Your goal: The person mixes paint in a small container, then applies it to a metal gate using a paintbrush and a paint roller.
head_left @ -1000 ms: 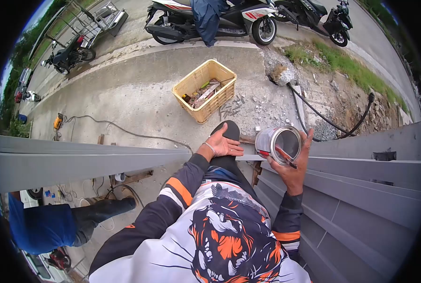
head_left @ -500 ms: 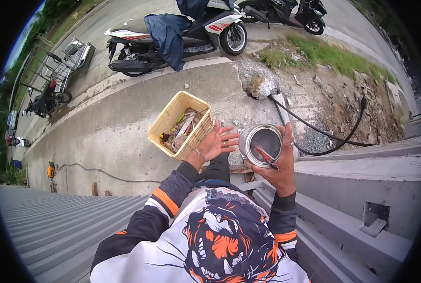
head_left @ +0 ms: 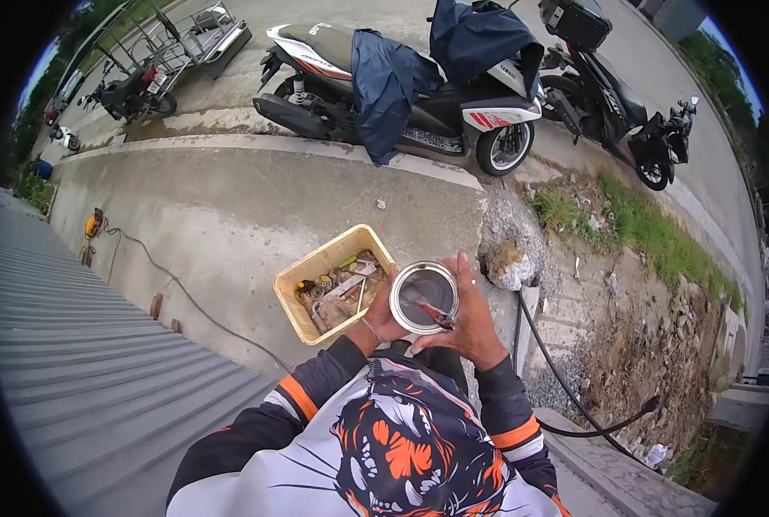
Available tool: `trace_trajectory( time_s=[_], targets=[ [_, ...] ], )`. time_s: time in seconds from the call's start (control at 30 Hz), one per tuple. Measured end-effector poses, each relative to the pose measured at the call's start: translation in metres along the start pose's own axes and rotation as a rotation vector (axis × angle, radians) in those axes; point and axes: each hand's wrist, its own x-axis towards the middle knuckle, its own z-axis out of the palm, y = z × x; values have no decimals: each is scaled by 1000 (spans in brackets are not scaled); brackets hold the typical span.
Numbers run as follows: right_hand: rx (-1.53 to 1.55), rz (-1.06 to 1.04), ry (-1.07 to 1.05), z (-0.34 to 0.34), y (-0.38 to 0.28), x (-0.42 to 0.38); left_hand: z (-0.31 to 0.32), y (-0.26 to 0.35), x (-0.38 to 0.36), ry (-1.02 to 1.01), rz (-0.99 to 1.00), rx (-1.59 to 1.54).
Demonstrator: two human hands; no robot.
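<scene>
Between my two hands is an open metal paint can (head_left: 395, 303) with grey paint inside. A paintbrush (head_left: 434, 310) with a reddish handle leans in the can against its near right side. My right hand (head_left: 477, 326) wraps the can's right side, its thumb below and fingers beyond the rim. On the other side, my left hand (head_left: 386, 321) presses against the can's left wall, its fingers partly hidden behind it. Just left of the can, a yellow plastic basket (head_left: 295, 303) holds several mixed tools and dusty bits.
Parked motorcycles, one a white scooter (head_left: 315, 65) with a dark cover, line the far side. A black hose (head_left: 550, 370) runs over rubble at right. Corrugated roofing sheet (head_left: 126, 370) lies at left, near a yellow power tool (head_left: 94, 224) and its cord.
My right hand has brought the paint can left, towards my body. My left hand, spread open and apart from it before, is now against the can. The view has shifted.
</scene>
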Motion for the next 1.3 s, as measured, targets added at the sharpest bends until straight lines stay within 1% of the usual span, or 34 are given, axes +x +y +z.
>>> trace_trajectory(
  time_s=[0.03, 0.1, 0.13, 0.17, 0.2, 0.23, 0.3, 0.37, 0.47, 0.53, 0.57, 0.63, 0.73, 0.77, 0.8, 0.83, 0.93, 0.97, 1.03, 1.1, 1.13, 1.17, 1.3],
  targets=[
    [41, -20, -25, -6, 7, 23, 10, 12, 5, 55, 63, 78],
    [128, -37, -81, -14, 19, 61, -4, 32, 27, 20, 95, -24],
    [280, 55, -77, -17, 32, 76, -14, 45, 38, -25, 97, -87],
    [495, 121, -42, -21, 44, 92, -25, 56, 50, -70, 98, -152],
    [706, 193, -4, -26, 53, 113, -31, 68, 62, -29, 136, -172],
    [817, 267, -16, -33, 58, 137, -35, 81, 73, 12, 175, -191],
    [1038, 427, -14, -47, 70, 185, -44, 108, 94, -23, 225, -296],
    [1231, 380, -120, -51, 114, 223, -52, 134, 121, -43, 286, -348],
    [1344, 315, -333, -52, 175, 287, -66, 173, 161, -12, 385, -355],
    [1243, 301, -473, -53, 205, 346, -69, 195, 186, -17, 523, -334],
    [1058, 281, -524, -52, 217, 373, -63, 206, 194, -8, 568, -365],
    [709, 36, -629, -53, 228, 415, -53, 231, 212, 11, 644, -423],
    [417, -145, -741, -48, 216, 463, -60, 254, 231, 97, 770, -375],
    [326, -220, -736, -44, 203, 476, -60, 261, 234, 118, 816, -343],
    [235, -277, -717, -36, 198, 489, -44, 270, 240, 288, 875, -367],
    [144, -323, -687, -27, 195, 500, -38, 276, 238, 341, 892, -296],
    [189, -407, -602, 6, 191, 538, -36, 299, 233, 420, 933, -332],
    [210, -422, -630, 16, 188, 552, -35, 309, 231, 429, 964, -355],
    [259, -438, -691, 37, 176, 575, -53, 328, 225, 451, 998, -400],
    [241, -514, -781, 63, 167, 599, -74, 350, 215, 481, 1024, -425],
    [229, -553, -826, 78, 163, 613, -80, 363, 211, 504, 1025, -432],
    [214, -596, -867, 96, 160, 629, -90, 379, 205, 485, 1037, -427],
    [57, -752, -904, 182, 153, 706, -139, 455, 183, 456, 1052, -371]
  ],
)
